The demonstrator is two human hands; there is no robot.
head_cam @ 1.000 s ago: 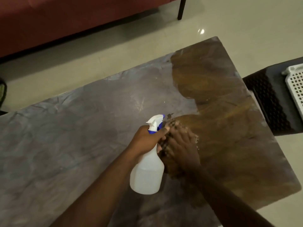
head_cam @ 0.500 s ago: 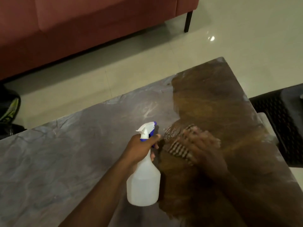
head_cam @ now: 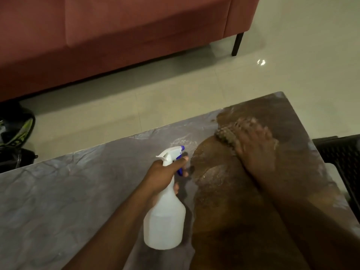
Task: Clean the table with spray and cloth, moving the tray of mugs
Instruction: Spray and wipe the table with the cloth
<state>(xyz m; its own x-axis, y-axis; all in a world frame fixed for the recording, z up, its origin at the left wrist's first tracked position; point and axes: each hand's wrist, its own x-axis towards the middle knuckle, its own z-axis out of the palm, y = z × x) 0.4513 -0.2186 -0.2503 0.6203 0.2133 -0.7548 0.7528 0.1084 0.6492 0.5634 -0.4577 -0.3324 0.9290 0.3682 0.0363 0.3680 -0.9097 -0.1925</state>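
Grey-brown marbled tabletop (head_cam: 68, 201): left hand (head_cam: 162, 175) grips white plastic spray bottle (head_cam: 165, 217) upright, blue-tipped nozzle pointing right; right hand (head_cam: 255, 147), fingers flat, presses striped cloth (head_cam: 227, 133).

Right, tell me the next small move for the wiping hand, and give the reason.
Probably draw the cloth back toward the near edge. The right hand presses it flat near the table's far edge, where the dark wet patch ends, while the left hand grips the spray bottle over the dull grey part.
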